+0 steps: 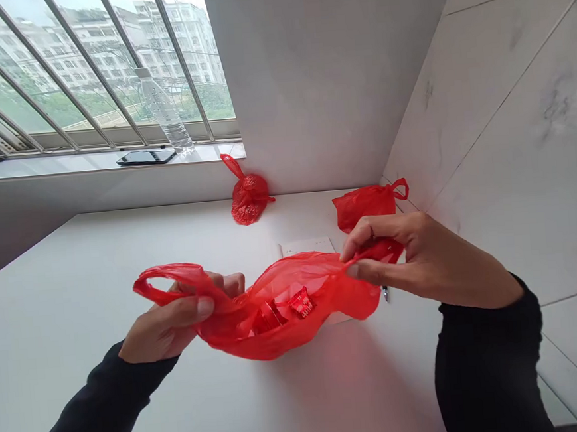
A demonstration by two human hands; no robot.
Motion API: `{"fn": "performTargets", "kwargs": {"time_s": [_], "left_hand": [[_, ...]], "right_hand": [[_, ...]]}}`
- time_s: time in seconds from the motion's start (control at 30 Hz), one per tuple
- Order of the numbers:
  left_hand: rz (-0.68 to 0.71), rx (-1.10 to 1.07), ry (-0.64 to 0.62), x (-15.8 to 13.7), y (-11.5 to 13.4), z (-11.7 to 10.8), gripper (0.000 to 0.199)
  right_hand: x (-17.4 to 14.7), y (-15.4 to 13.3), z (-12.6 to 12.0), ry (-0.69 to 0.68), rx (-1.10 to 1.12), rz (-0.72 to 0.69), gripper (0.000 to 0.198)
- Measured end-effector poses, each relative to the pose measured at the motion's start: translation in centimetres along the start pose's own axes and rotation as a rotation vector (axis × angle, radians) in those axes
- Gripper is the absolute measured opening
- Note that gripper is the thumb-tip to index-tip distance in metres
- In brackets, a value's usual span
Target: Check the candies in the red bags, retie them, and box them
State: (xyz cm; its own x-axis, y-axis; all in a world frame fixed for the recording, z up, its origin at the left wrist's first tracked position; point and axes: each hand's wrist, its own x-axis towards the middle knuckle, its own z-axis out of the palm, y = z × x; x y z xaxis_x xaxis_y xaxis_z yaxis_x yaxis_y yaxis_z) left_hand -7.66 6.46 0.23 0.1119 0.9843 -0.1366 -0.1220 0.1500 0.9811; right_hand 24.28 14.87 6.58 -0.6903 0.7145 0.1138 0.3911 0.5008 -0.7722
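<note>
A thin red plastic bag (278, 343) is stretched between my two hands above the white table, its mouth spread wide. My left hand (171, 318) pinches the bag beside its left handle loop, thumb on top. My right hand (406, 253) grips the other handle side between thumb and fingers. Inside the bag lie a few small red wrapped packets; one packet (302, 303) shows white print. The bag's lower part and whatever else it holds are hidden.
Behind stand a knotted red bag (250, 198) and another red bag (365, 206) on the white table (136, 254). Papers (308, 246) and a pen tip (385, 293) show around my bag. On the windowsill are a phone (147, 158) and a plastic bottle (164, 109).
</note>
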Motion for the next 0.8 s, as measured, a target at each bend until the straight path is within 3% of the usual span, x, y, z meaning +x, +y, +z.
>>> {"fn": "performTargets", "kwargs": {"time_s": [0.1, 0.17, 0.23, 0.3, 0.43, 0.5, 0.63, 0.8], "left_hand": [[-0.019, 0.093, -0.254, -1.2, 0.5, -0.1, 0.044], [0.007, 0.124, -0.346, -1.7, 0.7, 0.0, 0.045], [0.05, 0.125, -0.376, -1.8, 0.9, 0.3, 0.042], [0.071, 0.108, -0.331, -1.6, 1.2, 0.5, 0.036], [0.168, 0.029, -0.016, -0.8, 1.4, 0.9, 0.023], [0.2, -0.027, 0.053, -0.4, 1.2, 1.1, 0.022], [0.104, -0.189, 0.038, 0.2, 0.6, 1.7, 0.045], [0.021, -0.279, -0.007, 0.4, 0.4, 2.6, 0.015]], "right_hand": [[-0.5, 0.0, -0.6, -0.264, 0.093, -0.215, 0.006], [-0.8, -0.1, -0.8, -0.415, 0.103, -0.333, 0.012], [-0.8, -0.2, -0.8, -0.471, 0.104, -0.374, 0.014], [-0.8, -0.3, -0.7, -0.432, 0.123, -0.361, 0.012], [-0.3, -0.5, -0.2, -0.196, 0.135, -0.24, 0.018], [0.2, -0.6, 0.3, -0.08, 0.145, -0.147, 0.025], [1.2, -0.4, 1.5, 0.084, 0.194, 0.01, 0.028], [2.0, -0.9, 3.3, 0.155, 0.322, 0.011, 0.029]]}}
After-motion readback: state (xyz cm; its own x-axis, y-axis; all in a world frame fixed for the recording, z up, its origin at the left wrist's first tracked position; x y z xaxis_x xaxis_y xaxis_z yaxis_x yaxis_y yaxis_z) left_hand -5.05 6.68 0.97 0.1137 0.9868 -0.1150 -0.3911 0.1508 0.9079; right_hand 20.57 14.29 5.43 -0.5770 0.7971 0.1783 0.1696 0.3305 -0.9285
